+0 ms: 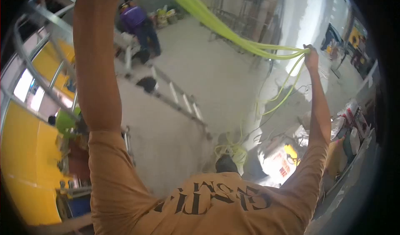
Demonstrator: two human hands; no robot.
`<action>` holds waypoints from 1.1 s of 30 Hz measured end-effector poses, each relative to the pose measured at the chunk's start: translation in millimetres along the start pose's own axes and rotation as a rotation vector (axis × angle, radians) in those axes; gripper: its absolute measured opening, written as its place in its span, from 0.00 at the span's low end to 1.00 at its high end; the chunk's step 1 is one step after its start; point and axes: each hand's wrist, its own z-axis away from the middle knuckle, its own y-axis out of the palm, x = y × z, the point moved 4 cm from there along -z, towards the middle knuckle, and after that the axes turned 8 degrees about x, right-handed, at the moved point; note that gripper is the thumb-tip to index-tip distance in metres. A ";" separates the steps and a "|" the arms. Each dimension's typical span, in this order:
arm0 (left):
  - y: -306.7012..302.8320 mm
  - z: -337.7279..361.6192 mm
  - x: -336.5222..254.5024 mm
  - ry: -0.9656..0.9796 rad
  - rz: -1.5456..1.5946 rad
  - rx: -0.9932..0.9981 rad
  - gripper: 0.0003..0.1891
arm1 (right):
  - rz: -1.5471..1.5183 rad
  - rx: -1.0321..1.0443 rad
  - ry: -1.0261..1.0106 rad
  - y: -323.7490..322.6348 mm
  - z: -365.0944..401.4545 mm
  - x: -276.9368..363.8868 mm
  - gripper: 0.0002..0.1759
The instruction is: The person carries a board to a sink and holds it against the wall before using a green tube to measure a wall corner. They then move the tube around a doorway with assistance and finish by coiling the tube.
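Note:
My right hand, raised out to the right, is wrapped round several strands of yellow-green cable. From that fist the strands run up and left past the top edge, widening near the camera. Thinner loops of the same cable hang below the hand toward the floor. A loose coil of yellow-green cable lies on the floor by my dark shoe. My left forearm reaches up past the top edge, so its hand is out of the picture.
An aluminium ladder is left of centre, with metal railings farther left. Beyond stands a person in a purple top. A printed white sack and other bags lie at lower right, near a yellow panel opposite.

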 end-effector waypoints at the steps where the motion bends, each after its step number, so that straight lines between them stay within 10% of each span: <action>1: -27.2 -8.0 34.8 0.024 -0.025 0.000 0.19 | -0.011 -0.063 -0.075 23.3 -4.0 -18.4 0.11; 2: -74.0 -16.8 85.7 -0.001 0.644 -0.087 0.20 | 0.036 0.062 -0.109 49.8 -15.4 -49.7 0.09; 6: -120.0 -49.6 186.3 -0.065 0.023 -0.285 0.22 | 0.127 0.193 0.012 165.9 -20.3 -135.0 0.12; 17: -267.8 -127.3 517.9 -0.018 0.669 0.248 0.18 | 0.071 0.701 0.611 368.5 84.9 -201.8 0.36; 18: -255.2 -130.3 536.0 -0.108 0.409 -0.104 0.22 | 0.096 0.756 0.600 370.3 90.4 -200.8 0.34; 21: -288.6 -133.0 653.3 -0.170 0.435 -0.162 0.22 | 0.027 0.792 0.535 427.3 82.4 -231.6 0.30; 23: -303.9 -133.4 714.0 -0.240 0.521 -0.169 0.23 | -0.215 0.792 0.722 438.3 10.9 -199.9 0.32; 28: -334.5 -137.1 865.5 -0.259 0.658 -0.057 0.24 | -0.356 0.535 0.457 440.2 -233.8 -79.4 0.21; 33: -334.0 -126.1 931.4 -0.287 0.673 -0.008 0.24 | -1.172 0.227 0.416 423.2 -396.6 11.7 0.27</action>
